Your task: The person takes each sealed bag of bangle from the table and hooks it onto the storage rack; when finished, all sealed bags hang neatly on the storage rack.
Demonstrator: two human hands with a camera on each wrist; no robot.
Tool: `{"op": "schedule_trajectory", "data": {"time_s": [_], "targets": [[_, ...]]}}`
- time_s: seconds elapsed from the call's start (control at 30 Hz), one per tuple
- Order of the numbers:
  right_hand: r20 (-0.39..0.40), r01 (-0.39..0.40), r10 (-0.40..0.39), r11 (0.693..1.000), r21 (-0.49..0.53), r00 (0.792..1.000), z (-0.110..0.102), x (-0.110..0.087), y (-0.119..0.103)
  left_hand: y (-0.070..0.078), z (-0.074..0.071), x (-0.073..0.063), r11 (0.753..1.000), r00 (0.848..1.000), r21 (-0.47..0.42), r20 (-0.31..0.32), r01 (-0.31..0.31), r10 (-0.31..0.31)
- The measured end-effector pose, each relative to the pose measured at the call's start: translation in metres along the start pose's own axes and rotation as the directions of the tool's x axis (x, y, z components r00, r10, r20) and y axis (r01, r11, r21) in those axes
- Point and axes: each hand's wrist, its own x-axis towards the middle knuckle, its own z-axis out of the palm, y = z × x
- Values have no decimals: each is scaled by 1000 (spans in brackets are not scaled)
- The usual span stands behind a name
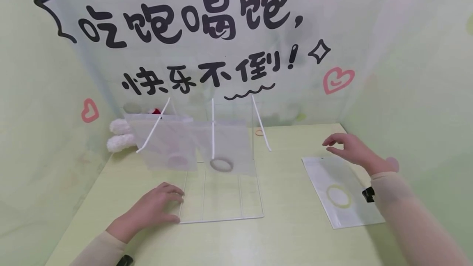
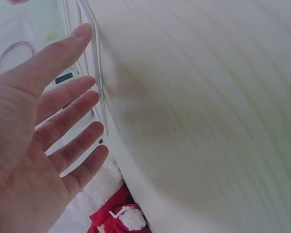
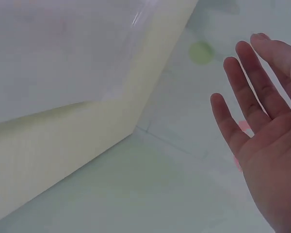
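A white wire rack (image 1: 221,219) stands on the table, with three prongs sticking up and forward. Two translucent plastic bags hang from it, a left one (image 1: 162,134) and a middle one (image 1: 233,143) with a dark ring (image 1: 221,164) at its bottom. My left hand (image 1: 155,206) is at the left side of the rack's base, fingertips at the wire; the left wrist view shows its fingers (image 2: 70,131) fairly straight. My right hand (image 1: 351,149) hovers over the far end of a flat clear bag (image 1: 354,216) holding a yellow ring (image 1: 338,196), with nothing in its fingers.
A white fluffy item (image 1: 122,136) lies behind the rack at the left; the left wrist view shows red cloth (image 2: 117,208) beside it. A small orange ring (image 1: 259,132) lies near the back wall. Printed walls (image 1: 417,93) enclose the table (image 1: 288,200).
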Motion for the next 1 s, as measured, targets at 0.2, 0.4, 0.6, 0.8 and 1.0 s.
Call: {"op": "schedule_trajectory", "data": {"time_s": [0.2,0.4,0.6,0.8,1.0], "targets": [[52,-59,58,998,14,997,5,-14,29,-1,0,-2,1000,1000,2,-19,-12,12],[72,-74,75,997,-15,995,14,-26,61,-1,1,0,1000,1000,5,-2,-2,2],[119,-142,140,990,5,983,16,-28,76,1,0,1,1000,1000,14,-3,-11,11],[166,-168,161,985,29,973,20,-26,81,2,-2,2,1000,1000,16,-3,-13,13],[152,-165,156,985,45,976,26,-25,82,3,-3,2,1000,1000,19,-2,-10,10]]}}
